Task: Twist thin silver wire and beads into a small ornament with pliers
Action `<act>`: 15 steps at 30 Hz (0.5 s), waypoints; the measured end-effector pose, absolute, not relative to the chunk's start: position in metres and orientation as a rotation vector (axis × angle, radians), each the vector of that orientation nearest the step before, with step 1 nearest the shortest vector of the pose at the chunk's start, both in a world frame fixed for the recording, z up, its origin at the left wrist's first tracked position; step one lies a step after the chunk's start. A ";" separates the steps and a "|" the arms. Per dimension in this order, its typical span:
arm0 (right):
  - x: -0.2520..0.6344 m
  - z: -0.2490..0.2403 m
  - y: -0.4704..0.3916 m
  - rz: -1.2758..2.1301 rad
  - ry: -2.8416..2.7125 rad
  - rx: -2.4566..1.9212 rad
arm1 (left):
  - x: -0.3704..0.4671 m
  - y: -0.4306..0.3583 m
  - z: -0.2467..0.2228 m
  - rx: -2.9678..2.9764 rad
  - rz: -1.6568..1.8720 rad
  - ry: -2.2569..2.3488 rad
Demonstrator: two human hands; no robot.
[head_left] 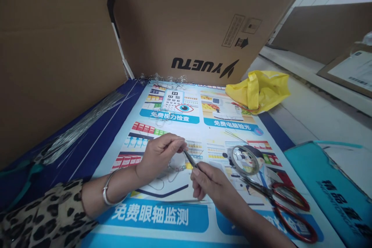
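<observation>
My left hand (159, 157) is closed, thumb and index finger pinched together at the upper end of a slim dark metal tool; anything finer in the pinch is too small to make out. My right hand (210, 184) wraps round the tool's (190, 159) lower part. Thin wire loops (174, 170) with a small bead-like piece hang below and between the hands, above the printed poster (162, 223). Right of my right hand lie red-handled scissors (276, 197), their blades pointing toward a roll of clear tape (245, 160).
Cardboard panels (180, 19) stand behind and to the left. A bundle of thin wires (78, 131) lies at the left. Wire pieces (165, 79) sit at the poster's back edge. A yellow bag (260, 91) is at the back right, a teal box (328, 190) at the right.
</observation>
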State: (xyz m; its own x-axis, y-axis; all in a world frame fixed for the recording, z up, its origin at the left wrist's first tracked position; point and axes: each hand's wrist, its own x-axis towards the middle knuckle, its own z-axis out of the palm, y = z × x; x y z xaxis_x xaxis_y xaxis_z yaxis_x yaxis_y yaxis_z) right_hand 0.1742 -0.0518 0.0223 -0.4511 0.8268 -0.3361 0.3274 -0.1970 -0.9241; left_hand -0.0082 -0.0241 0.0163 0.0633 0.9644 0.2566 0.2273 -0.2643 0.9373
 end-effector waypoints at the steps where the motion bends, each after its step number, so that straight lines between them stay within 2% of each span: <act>1: 0.174 0.021 -0.052 1.686 -1.661 -1.344 | -0.008 -0.024 0.016 1.599 1.255 1.227; 10: 0.177 0.022 -0.048 1.646 -1.704 -1.399 | -0.010 -0.019 0.020 1.652 1.182 1.223; 15: 0.185 0.031 -0.040 1.432 -1.941 -1.519 | -0.019 -0.008 0.034 1.898 0.792 1.182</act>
